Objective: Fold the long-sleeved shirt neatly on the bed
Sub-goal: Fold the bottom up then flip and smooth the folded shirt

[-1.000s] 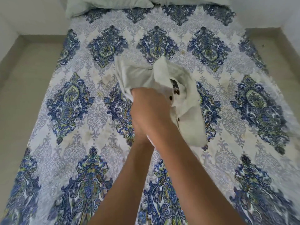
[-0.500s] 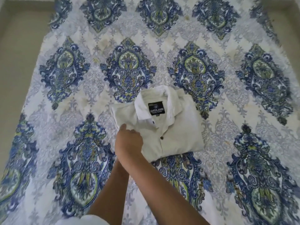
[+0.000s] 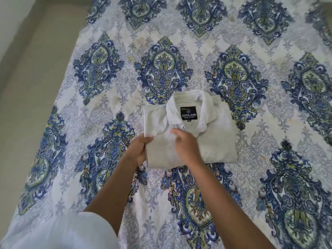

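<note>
The pale grey-white long-sleeved shirt (image 3: 213, 139) lies on the bed (image 3: 251, 177) as a compact folded rectangle, collar and black neck label facing up. My left hand (image 3: 139, 149) grips the shirt's left edge, thumb on top and fingers under the fabric. My right hand (image 3: 186, 143) rests on the shirt's front just below the collar, fingers curled and pressing on the cloth; whether it pinches any fabric is blurred.
The bed is covered by a white sheet with large blue and green ornamental medallions. A beige floor (image 3: 27, 78) runs along the bed's left side. A white sleeve (image 3: 59, 232) fills the bottom left corner.
A second ago both hands held the shirt bunched in the air. It now lies flat and folded, and the hands have separated, left to the side edge and right onto the front.
</note>
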The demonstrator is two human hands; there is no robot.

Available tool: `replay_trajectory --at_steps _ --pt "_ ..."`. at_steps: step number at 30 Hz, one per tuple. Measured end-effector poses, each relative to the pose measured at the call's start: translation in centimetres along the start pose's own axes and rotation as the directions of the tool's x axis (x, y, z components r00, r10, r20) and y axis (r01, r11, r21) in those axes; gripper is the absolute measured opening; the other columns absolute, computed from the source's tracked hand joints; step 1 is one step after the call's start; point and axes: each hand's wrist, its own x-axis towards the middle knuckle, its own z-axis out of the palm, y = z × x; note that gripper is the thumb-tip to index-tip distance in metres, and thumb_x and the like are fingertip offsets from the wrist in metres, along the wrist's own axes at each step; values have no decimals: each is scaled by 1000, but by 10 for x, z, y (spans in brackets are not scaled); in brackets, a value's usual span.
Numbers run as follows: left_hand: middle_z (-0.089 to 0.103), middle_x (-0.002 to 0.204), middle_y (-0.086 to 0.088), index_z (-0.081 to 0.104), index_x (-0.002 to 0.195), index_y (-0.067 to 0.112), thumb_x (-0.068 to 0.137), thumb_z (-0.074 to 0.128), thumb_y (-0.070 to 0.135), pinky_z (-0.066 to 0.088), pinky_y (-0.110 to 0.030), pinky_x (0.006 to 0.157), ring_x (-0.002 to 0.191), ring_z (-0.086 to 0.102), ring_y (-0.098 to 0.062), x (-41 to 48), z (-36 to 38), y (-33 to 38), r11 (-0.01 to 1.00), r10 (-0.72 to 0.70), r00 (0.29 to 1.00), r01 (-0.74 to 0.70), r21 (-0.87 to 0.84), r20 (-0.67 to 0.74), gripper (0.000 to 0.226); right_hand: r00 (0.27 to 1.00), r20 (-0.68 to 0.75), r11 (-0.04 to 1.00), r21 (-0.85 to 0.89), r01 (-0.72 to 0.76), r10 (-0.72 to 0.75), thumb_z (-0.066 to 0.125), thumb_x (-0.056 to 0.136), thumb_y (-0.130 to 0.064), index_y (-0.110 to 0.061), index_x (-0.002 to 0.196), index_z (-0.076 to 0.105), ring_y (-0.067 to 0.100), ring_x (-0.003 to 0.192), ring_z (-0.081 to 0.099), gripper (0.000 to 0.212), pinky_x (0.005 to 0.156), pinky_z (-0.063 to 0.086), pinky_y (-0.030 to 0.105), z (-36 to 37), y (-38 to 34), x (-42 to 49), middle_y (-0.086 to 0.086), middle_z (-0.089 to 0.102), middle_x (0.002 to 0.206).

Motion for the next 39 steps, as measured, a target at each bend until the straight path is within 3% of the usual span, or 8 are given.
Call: replay_trajectory --at_steps 5,8,11,18,23,28,31,39 --pt "65 104 -19 62 104 6 87 54 -1 50 -54 89 101 61 -38 14 -3 -6 976 96 963 -41 215 -251 20 939 -324 979 198 -54 117 42 92 -1 -13 107 67 -1 67 52 32 48 38 2 -63 57 18 2 66 113" --pt "64 85 -11 62 96 11 89 56 10 49 -37 71 81 60 -29 13 6 -10 905 239 909 -81 418 -342 9 913 -382 976 209 -68 145 45 89 1 -12 106 67 13 91 59 31 73 43 2 -83 91 33 8 65 115" --pt "61 81 -11 60 94 5 91 53 31 40 -32 63 74 57 -29 17 11 -7 763 425 820 -97 639 -384 27 884 -428 980 146 -139 189 53 89 -10 -19 118 61 26 117 49 31 101 43 39 -98 114 51 12 53 125" --pt "45 64 -5 47 69 7 91 57 18 30 -28 48 59 41 -21 38 14 8 801 405 824 -111 588 -397 26 933 -95 849 455 -268 346 64 86 -36 -8 123 53 25 104 59 48 93 49 43 -117 117 80 8 61 118" --pt "55 76 -10 57 93 0 95 50 17 34 -30 56 73 48 -24 37 12 6 757 463 773 -90 648 -434 19 953 -171 936 295 -193 250 62 87 -29 -15 88 60 22 86 57 15 73 47 33 -114 111 98 3 60 86" --pt "43 132 -14 44 133 9 91 56 19 38 -39 93 119 40 -31 41 22 24 369 764 609 -145 918 -211 44 891 -405 979 82 -188 205 56 90 -37 -8 116 56 29 102 56 39 82 45 37 -113 107 110 12 58 117" --pt "46 129 -16 56 124 11 90 57 19 36 -45 98 122 36 -35 59 17 45 251 735 667 -102 963 -121 35 881 -438 976 194 -100 178 60 89 -26 -7 112 60 22 94 56 29 83 46 34 -118 100 116 11 61 115" --pt "53 117 -14 64 97 6 85 65 20 36 -41 94 116 38 -32 67 5 59 251 682 729 -159 955 -59 18 896 -362 949 272 -161 256 66 84 -10 -5 110 61 29 99 62 28 93 50 45 -118 88 133 14 64 111"
